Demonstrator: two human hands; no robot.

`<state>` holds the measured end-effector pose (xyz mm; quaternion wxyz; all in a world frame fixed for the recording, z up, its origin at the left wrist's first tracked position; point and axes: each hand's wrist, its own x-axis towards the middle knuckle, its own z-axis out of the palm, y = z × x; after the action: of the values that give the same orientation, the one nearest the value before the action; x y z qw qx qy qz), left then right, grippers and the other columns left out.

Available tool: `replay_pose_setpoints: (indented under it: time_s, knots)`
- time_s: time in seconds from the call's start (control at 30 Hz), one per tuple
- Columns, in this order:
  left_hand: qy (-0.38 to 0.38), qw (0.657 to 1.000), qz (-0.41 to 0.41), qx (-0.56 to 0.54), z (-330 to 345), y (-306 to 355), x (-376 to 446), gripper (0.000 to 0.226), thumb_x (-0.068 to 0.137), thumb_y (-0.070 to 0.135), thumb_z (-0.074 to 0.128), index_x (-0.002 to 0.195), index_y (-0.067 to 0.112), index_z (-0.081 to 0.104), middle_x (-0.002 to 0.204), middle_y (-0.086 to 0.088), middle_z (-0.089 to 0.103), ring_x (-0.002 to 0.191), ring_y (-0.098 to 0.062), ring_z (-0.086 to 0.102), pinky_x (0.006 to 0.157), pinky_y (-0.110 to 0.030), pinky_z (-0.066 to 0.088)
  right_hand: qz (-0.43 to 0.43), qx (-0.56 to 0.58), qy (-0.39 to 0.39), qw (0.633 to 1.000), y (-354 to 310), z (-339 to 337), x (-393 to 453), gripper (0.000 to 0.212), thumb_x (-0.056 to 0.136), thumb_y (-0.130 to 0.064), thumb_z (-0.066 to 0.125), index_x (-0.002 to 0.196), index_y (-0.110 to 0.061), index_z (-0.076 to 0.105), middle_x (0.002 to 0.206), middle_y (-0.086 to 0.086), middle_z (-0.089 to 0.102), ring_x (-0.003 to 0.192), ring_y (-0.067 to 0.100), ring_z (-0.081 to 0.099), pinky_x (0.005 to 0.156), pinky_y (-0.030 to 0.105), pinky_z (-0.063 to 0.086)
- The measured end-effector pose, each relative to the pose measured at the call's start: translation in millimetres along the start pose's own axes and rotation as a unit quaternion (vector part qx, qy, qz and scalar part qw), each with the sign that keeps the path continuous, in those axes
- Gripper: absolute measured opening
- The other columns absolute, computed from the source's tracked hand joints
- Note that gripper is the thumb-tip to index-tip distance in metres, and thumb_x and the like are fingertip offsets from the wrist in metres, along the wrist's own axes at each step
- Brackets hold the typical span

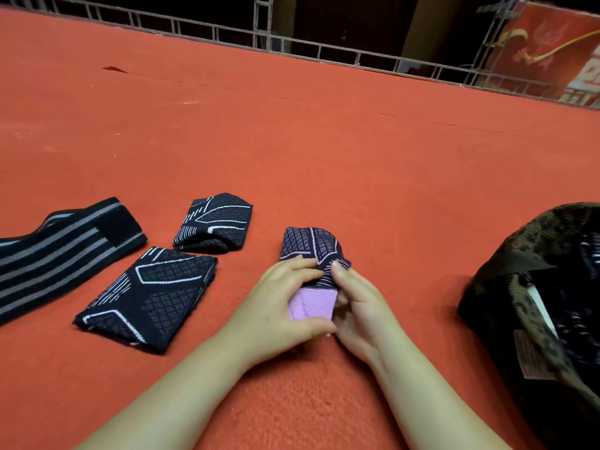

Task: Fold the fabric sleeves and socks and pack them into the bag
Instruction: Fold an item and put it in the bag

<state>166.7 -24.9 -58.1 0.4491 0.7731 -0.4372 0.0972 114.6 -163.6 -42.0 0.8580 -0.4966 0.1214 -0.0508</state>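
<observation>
Lengthwise away from fingers: sock [311, 254], lilac cuff nearest, pinched by left hand [279, 306] and right hand [360, 306].

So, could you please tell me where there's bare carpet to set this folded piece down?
Bare red carpet runs beyond the purple sock, and between both hands and the camouflage bag. Left is crowded: two folded patterned sleeves beside a striped band.
</observation>
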Motion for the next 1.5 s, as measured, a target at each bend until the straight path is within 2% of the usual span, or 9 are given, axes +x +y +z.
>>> replay_pose_setpoints:
  time_s: [0.2, 0.5, 0.7, 0.83, 0.97, 1.07, 1.17, 1.3, 1.5]
  knots:
    - [0.012, 0.999, -0.002, -0.048, -3.5, 6.2, 0.8, 0.020, 0.065, 0.048, 0.067, 0.071, 0.038, 0.052, 0.092, 0.024, 0.058, 0.102, 0.002, 0.051, 0.091, -0.012, 0.036, 0.015, -0.034, 0.014, 0.999, -9.3, -9.2, 0.2, 0.023, 0.090, -0.020, 0.052, 0.104, -0.007, 0.064, 0.081, 0.009, 0.069, 0.063, 0.019, 0.062, 0.048, 0.025, 0.052]
    - [0.183, 0.931, -0.163, -0.269, -13.9, 15.7, 5.4, 0.033, 0.076, 0.015, 0.070, 0.066, 0.016, 0.038, 0.050, 0.009, 0.046, 0.043, -0.003, 0.049, 0.044, -0.015, 0.043, -0.070, -0.153, 0.130, 0.977, -13.8, -14.0, 2.8, 0.017, 0.094, -0.026, 0.054, 0.082, -0.015, 0.055, 0.060, 0.001, 0.058, 0.042, 0.009, 0.054, 0.040, 0.021, 0.043]
    - [0.135, 0.924, -0.145, -0.327, -10.3, 19.1, 4.6, 0.026, 0.080, 0.021, 0.064, 0.072, 0.012, 0.040, 0.052, 0.017, 0.049, 0.049, 0.004, 0.044, 0.052, -0.009, 0.036, -0.385, -0.433, 0.121, 0.806, -11.8, -11.6, -5.1, 0.019, 0.073, -0.045, 0.058, 0.076, -0.028, 0.050, 0.072, -0.017, 0.050, 0.071, 0.004, 0.048, 0.069, 0.024, 0.039]
    - [0.125, 0.901, -0.146, -0.389, -11.2, 16.7, 4.7, 0.023, 0.075, 0.024, 0.068, 0.073, 0.017, 0.046, 0.058, 0.014, 0.053, 0.055, -0.001, 0.051, 0.052, -0.016, 0.045, -0.434, -0.594, 0.060, 0.674, -4.7, -11.1, -5.2, 0.056, 0.085, -0.068, 0.040, 0.115, -0.026, 0.062, 0.123, -0.002, 0.052, 0.117, 0.019, 0.044, 0.101, 0.035, 0.029]
    - [0.084, 0.824, -0.170, -0.534, -16.4, 10.5, 4.1, 0.042, 0.054, 0.048, 0.086, 0.068, 0.025, 0.053, 0.065, 0.000, 0.060, 0.057, -0.016, 0.058, 0.054, -0.027, 0.049, -0.466, -0.615, 0.068, 0.633, -7.4, -9.6, -10.3, 0.055, 0.089, -0.070, 0.024, 0.100, -0.032, 0.062, 0.131, 0.002, 0.048, 0.131, 0.026, 0.033, 0.112, 0.044, 0.012]
    - [0.045, 0.726, -0.196, -0.658, -19.7, 12.0, 5.0, 0.046, 0.048, 0.041, 0.090, 0.069, 0.020, 0.054, 0.065, -0.006, 0.062, 0.056, -0.017, 0.061, 0.053, -0.030, 0.053, -0.454, -0.623, 0.003, 0.637, -5.5, -4.6, -9.7, 0.048, 0.089, -0.066, 0.033, 0.078, -0.023, 0.052, 0.092, -0.006, 0.056, 0.103, 0.015, 0.049, 0.104, 0.041, 0.024]
    - [0.077, 0.717, -0.246, -0.647, -20.1, 5.9, 9.1, 0.055, 0.041, 0.041, 0.092, 0.070, 0.019, 0.051, 0.061, -0.004, 0.060, 0.054, -0.015, 0.058, 0.054, -0.028, 0.052, -0.456, -0.599, -0.004, 0.658, -0.9, 3.1, -10.6, 0.039, 0.081, -0.049, 0.056, 0.061, -0.026, 0.032, 0.059, -0.013, 0.028, 0.059, 0.007, 0.028, 0.059, 0.027, 0.027]
    - [0.190, 0.776, -0.270, -0.537, -23.1, -1.7, 15.7, 0.049, 0.051, 0.024, 0.085, 0.072, 0.018, 0.041, 0.050, 0.009, 0.048, 0.043, -0.003, 0.046, 0.044, -0.019, 0.041, -0.304, -0.456, 0.016, 0.836, -2.4, 9.1, -17.8, 0.045, 0.064, -0.048, 0.062, 0.047, -0.026, 0.028, 0.044, -0.011, 0.030, 0.046, 0.003, 0.032, 0.049, 0.015, 0.025]
    - [0.236, 0.939, -0.127, -0.214, -22.7, 8.4, 6.3, 0.022, 0.063, 0.041, 0.061, 0.073, 0.026, 0.049, 0.066, 0.010, 0.049, 0.061, 0.000, 0.043, 0.061, -0.016, 0.037, -0.192, -0.336, 0.142, 0.911, -3.1, 7.0, -6.2, 0.036, 0.069, -0.042, 0.062, 0.054, -0.020, 0.038, 0.052, -0.007, 0.029, 0.052, 0.010, 0.028, 0.051, 0.029, 0.023]
